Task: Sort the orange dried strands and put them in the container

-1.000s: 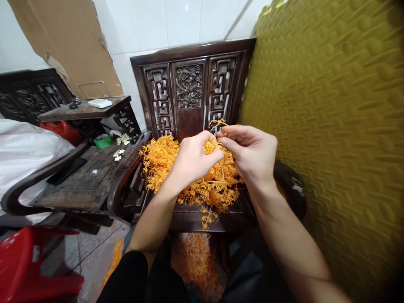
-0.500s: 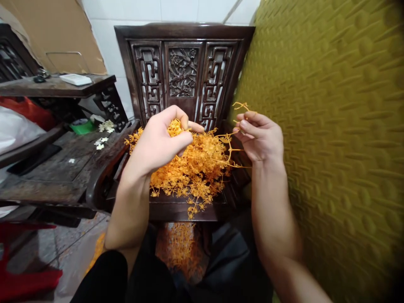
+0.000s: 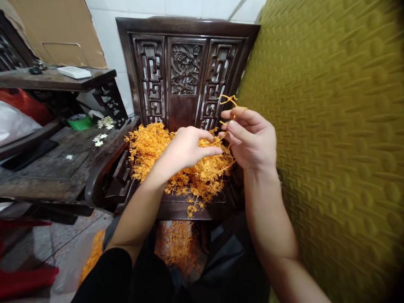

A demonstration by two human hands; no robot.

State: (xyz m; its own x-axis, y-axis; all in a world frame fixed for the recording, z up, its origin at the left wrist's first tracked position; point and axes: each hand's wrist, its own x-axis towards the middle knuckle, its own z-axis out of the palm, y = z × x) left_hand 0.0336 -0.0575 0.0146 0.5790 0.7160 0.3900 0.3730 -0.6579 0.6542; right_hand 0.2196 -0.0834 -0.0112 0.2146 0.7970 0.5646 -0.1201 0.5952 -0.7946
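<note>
A heap of orange plastic flower sprigs (image 3: pixel 148 147) lies on the seat of a dark carved wooden chair (image 3: pixel 184 67). My left hand (image 3: pixel 186 149) is closed around a clump of small orange flowers above the heap. My right hand (image 3: pixel 252 141) pinches a thin orange branched stem (image 3: pixel 227 101) whose bare end curls up above my fingers. The two hands almost touch at the fingertips over the right side of the pile.
A yellow-green textured mat (image 3: pixel 331 147) stands close on the right. A dark wooden side table (image 3: pixel 47 164) on the left carries a few white flowers (image 3: pixel 99 139) and a green roll (image 3: pixel 78 123). More orange bits (image 3: pixel 173 244) lie on the floor under the chair. A red stool (image 3: pixel 22 277) sits lower left.
My left hand, raised and apart half a second ago, has come down and right to meet the right hand. The right hand still holds its stem.
</note>
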